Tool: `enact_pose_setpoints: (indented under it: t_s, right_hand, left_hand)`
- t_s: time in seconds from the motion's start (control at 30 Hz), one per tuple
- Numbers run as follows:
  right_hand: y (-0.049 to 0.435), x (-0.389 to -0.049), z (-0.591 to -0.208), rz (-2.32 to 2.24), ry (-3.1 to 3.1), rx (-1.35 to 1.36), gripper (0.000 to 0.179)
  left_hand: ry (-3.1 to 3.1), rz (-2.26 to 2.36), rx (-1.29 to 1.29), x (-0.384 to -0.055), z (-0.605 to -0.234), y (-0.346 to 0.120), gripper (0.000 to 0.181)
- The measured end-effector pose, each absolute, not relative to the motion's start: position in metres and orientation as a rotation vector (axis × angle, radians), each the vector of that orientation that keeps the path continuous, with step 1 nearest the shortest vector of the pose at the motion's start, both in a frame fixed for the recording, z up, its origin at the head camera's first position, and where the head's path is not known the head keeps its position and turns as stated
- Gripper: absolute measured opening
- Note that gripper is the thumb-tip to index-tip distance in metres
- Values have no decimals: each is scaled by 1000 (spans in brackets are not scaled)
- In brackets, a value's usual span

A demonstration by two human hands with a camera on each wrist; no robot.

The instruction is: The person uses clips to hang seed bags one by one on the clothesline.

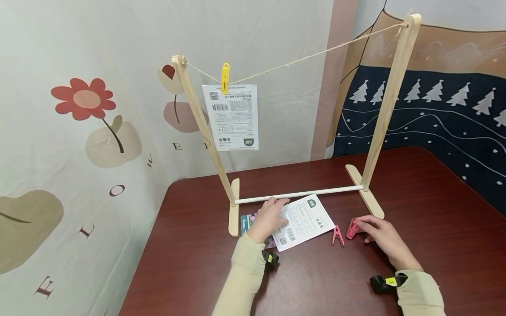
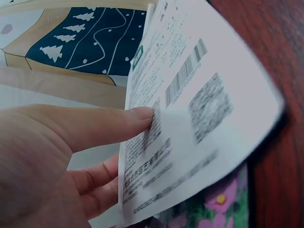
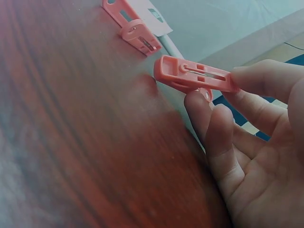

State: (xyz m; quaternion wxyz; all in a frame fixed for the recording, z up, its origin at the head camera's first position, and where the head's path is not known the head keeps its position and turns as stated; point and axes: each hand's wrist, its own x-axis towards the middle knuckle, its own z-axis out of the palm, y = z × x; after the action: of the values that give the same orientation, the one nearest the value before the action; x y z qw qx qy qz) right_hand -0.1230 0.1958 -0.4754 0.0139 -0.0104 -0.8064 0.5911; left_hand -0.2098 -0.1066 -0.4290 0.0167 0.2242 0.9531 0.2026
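Note:
My left hand (image 1: 269, 219) pinches a white printed seed packet (image 1: 305, 219) by one side. In the left wrist view, the thumb presses the printed face and the other fingers lie behind the packet (image 2: 190, 95). Under it is a second packet with pink flowers (image 2: 221, 202), mostly covered. My right hand (image 1: 386, 239) holds a pink clothespin (image 3: 190, 73) between thumb and fingers, close over the table. Beside it, another pink clothespin (image 1: 337, 235) lies at the white packet's corner.
Behind the hands stands a wooden frame (image 1: 389, 105) with a white crossbar (image 1: 300, 194) and a sagging string (image 1: 292, 64). A yellow clothespin (image 1: 225, 79) holds a printed packet (image 1: 233, 120) on the string. The dark red table (image 1: 189, 263) meets a patterned cloth backdrop (image 1: 130, 44).

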Motion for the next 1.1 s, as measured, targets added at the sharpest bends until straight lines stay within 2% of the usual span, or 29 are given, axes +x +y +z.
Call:
enact_pose_setpoints:
  t_s: [0.17,0.4,0.63,1.1]
  right_hand:
    - [195,-123,-476,1822,-2536,-54,36]
    - [195,-121,-477,1840,-2506,-38,32]
    - [197,-119,-476,1777,-2559,-14,36]
    - [186,-119,-459,1224,-2867,31,39]
  left_hand:
    - [2942,637,662,-211,-428,-109,62]
    - [2933,664,671,-212,-429,-110,49]
    - [2938,682,642,-213,-430,-110,46]
    - [2926,668,607,-215,-432,-111,47]
